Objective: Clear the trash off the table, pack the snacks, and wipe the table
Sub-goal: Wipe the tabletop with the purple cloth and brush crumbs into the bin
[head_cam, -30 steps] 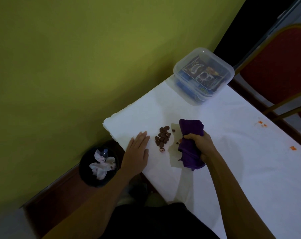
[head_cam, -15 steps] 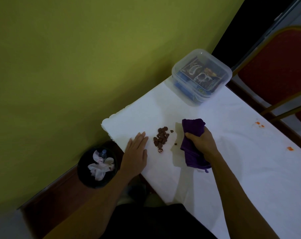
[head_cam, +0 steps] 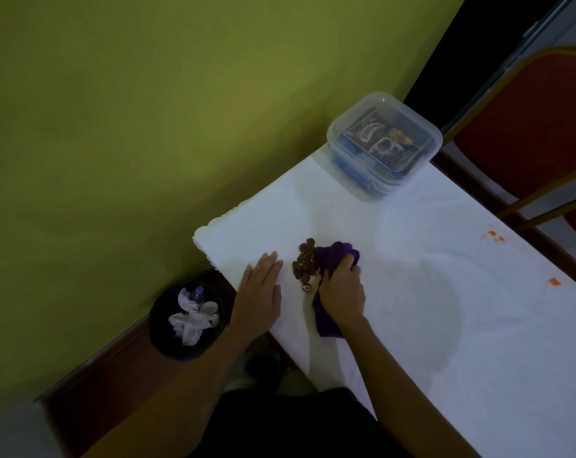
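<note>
The right hand [head_cam: 342,292] has its grip clamped on a purple cloth [head_cam: 336,252], the fingers curled over the bunched fabric, and it presses the cloth on the white bench [head_cam: 445,292] near the corner by the green wall. The cloth touches a small heap of brown snack pieces [head_cam: 304,264]; one piece lies a little apart, toward the near edge. The left hand [head_cam: 261,289] lies flat on the bench just beside the heap, its grip apart: the fingers are straight and hold nothing. At the far corner stands a clear plastic box [head_cam: 384,143] with its lid on and snack packets inside. Some orange crumbs [head_cam: 554,281] lie scattered along the right part of the bench, well apart from the hands. On the floor beside the bench's left end stands a black bin [head_cam: 185,320] with crumpled white paper and a small bottle in it. A red chair [head_cam: 527,127] stands behind the far edge.
</note>
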`<state>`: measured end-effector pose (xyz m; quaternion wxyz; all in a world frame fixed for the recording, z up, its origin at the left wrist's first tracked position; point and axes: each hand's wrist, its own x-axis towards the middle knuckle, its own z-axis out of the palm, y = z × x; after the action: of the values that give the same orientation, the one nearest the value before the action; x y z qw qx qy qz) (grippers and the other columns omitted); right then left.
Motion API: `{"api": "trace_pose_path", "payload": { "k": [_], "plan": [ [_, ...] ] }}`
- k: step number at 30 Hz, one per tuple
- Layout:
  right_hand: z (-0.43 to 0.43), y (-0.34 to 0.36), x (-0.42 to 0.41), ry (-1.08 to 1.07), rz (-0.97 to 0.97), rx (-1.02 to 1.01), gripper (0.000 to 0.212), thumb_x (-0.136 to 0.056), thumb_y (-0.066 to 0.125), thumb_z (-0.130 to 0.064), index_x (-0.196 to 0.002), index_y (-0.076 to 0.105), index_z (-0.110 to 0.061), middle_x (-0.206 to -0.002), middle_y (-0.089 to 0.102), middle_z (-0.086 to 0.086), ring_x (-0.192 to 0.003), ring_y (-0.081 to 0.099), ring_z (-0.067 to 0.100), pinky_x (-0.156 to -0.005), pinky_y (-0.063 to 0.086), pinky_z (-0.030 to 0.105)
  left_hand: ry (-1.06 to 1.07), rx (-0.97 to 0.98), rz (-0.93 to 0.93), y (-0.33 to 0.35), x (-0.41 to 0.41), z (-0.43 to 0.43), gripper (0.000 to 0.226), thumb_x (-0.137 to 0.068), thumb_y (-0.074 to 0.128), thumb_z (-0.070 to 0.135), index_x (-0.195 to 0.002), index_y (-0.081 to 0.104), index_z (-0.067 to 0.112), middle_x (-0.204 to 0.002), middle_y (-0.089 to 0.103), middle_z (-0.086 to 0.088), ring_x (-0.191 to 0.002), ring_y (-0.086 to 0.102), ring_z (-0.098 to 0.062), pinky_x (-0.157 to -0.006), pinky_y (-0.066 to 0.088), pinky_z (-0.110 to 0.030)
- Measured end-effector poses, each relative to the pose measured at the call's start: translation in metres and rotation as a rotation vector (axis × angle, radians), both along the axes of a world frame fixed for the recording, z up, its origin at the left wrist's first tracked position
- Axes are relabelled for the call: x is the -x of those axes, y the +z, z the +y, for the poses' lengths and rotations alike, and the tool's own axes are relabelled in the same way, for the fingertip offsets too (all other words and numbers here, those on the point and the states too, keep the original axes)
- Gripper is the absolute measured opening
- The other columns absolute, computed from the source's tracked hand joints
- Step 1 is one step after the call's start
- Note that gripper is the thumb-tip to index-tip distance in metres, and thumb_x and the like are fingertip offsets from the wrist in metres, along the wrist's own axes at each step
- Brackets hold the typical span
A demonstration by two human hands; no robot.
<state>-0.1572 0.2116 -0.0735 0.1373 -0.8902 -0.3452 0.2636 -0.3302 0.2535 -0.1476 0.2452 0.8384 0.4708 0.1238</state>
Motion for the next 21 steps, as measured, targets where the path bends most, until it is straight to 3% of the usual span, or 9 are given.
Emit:
{"api": "trace_pose_path", "payload": {
  "k": [4,10,15,21],
  "plan": [
    [0.008,0.012,-0.027,-0.033,-0.037,-0.078,0.036,-0.100,0.050,-0.023,-0.128,0.035,-0.006,-0.113,0.055,0.018,-0.082,0.050,0.025,-0.068,0.043,0.037,-0.021,-0.004,0.013,0.001,0.004,0.002,0.054,-0.098,0.030,0.026,-0.149,0.040,0.014,-0.161,0.030,-0.003,-0.151,0.021,-0.019,-0.123,0.016,-0.043],
    [0.042,0.009,-0.073,-0.025,-0.154,-0.033,0.043,-0.099,0.051,-0.022,-0.135,0.035,-0.006,-0.119,0.053,0.020,-0.099,0.060,0.040,-0.074,0.046,0.044,-0.029,0.001,0.028,0.005,0.007,0.001,0.055,-0.096,0.034,0.024,-0.150,0.039,0.015,-0.161,0.028,-0.003,-0.151,0.019,-0.019,-0.123,0.018,-0.044],
    [0.054,-0.003,-0.063,0.151,-0.198,-0.049,0.029,-0.098,0.049,-0.016,-0.126,0.044,-0.013,-0.113,0.054,0.012,-0.087,0.058,0.029,-0.068,0.046,0.038,-0.035,0.034,0.015,0.006,0.014,-0.001,0.056,-0.095,0.033,0.024,-0.150,0.038,0.014,-0.161,0.028,-0.003,-0.151,0.019,-0.019,-0.123,0.020,-0.047],
    [0.059,-0.003,-0.034,0.604,-0.140,-0.087,0.027,-0.096,0.054,-0.020,-0.123,0.049,-0.018,-0.106,0.056,0.005,-0.086,0.058,0.021,-0.072,0.047,0.031,0.021,0.017,-0.012,0.005,0.018,-0.007,0.058,-0.095,0.030,0.028,-0.150,0.037,0.010,-0.161,0.027,-0.006,-0.151,0.020,-0.022,-0.122,0.022,-0.046]
  ]
}}
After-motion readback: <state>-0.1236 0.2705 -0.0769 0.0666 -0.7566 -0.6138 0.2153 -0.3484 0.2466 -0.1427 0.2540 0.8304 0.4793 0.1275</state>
